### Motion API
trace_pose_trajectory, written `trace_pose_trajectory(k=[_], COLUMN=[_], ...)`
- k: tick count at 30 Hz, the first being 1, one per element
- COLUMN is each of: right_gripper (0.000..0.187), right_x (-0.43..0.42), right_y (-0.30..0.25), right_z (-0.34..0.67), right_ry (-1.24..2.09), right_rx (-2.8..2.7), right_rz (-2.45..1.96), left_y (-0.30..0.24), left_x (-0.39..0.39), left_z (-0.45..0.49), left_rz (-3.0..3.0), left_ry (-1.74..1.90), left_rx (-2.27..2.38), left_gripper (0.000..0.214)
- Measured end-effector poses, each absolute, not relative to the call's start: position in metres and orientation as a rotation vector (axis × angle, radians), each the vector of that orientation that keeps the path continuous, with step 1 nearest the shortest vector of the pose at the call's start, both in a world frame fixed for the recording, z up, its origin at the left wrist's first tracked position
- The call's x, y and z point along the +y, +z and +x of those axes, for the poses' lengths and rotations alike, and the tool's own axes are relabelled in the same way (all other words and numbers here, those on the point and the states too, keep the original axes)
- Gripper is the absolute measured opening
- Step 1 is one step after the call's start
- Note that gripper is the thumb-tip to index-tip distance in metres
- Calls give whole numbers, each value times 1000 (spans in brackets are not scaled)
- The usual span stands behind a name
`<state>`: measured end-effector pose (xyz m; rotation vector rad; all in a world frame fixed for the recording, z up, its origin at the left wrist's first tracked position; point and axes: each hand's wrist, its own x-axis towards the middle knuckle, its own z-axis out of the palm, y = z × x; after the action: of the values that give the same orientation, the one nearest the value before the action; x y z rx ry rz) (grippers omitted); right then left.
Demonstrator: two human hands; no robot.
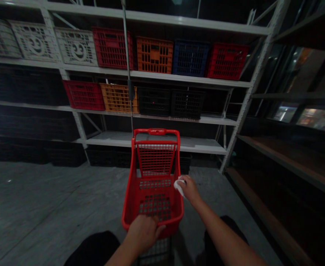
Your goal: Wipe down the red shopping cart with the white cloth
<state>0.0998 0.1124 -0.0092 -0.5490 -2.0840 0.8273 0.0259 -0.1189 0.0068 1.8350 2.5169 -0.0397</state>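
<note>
A red plastic shopping basket [153,173] with a raised handle stands on the floor in front of me. My left hand [142,232] is closed over the basket's near rim. My right hand [188,188] is pressed against the basket's right rim, its fingers closed on a small white cloth [178,186]. The basket's inside shows only its grid bottom.
Metal shelving [162,77] faces me, carrying red, orange, blue, white and black plastic crates [154,55]. A thin pole [128,70] hangs before the shelves. More shelving [284,155] runs along the right. Grey concrete floor [48,199] spreads to the left.
</note>
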Motion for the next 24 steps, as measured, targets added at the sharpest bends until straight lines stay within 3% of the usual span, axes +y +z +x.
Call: trace_pose_trajectory(k=[8, 16, 24], right_gripper=[11, 15, 15], right_x=[55, 95, 102], right_y=[-38, -9, -9], right_z=[150, 107, 89], right_ry=[1201, 826, 819], right_rx=[-2148, -2167, -2170], right_rz=[-571, -689, -785], left_y=[6, 5, 5], left_x=[-118, -118, -119], left_z=[16, 15, 10], left_rz=[1874, 1944, 1860], left_ry=[-58, -86, -60], left_rx=[2488, 2457, 2523], left_gripper=[61, 54, 55])
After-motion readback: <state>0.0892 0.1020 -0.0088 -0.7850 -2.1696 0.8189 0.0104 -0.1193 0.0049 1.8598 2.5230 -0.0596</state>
